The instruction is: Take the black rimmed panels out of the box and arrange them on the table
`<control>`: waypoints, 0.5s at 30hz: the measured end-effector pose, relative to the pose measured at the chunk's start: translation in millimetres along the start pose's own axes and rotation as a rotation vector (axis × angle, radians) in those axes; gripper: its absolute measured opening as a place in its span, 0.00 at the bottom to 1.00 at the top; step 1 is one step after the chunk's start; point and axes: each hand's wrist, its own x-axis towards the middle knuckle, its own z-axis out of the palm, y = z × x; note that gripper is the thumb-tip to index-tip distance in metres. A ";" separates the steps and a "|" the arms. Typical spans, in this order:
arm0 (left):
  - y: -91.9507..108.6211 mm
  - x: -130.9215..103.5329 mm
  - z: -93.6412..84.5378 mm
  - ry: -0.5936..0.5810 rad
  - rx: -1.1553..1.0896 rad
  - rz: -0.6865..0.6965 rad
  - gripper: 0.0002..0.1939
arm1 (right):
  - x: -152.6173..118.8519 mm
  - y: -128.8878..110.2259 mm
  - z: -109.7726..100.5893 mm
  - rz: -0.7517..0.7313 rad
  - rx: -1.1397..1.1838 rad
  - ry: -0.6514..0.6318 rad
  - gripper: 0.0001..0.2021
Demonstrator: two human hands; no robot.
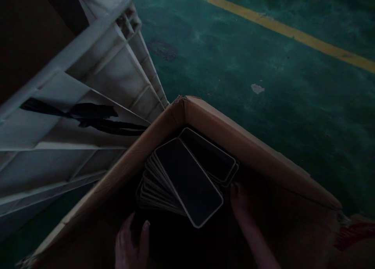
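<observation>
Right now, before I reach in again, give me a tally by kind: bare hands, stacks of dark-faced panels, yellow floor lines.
Bare hands: 2, left hand and right hand
Stacks of dark-faced panels: 2, fanned stack and other stack; single panels overlap too much to count
Yellow floor lines: 1, yellow line
Total: 5

dark rectangular panels (190,181) | pale rims | two stacks, one fanned | inside box (212,122)

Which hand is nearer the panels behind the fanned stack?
Right. The right hand is beside the near end of those panels; the left hand is farther, in front of the fanned stack.
</observation>
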 end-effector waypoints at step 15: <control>48.2 8.6 55.0 -0.036 0.067 0.370 0.25 | 114.0 -95.9 0.9 -0.252 -0.694 -0.212 0.24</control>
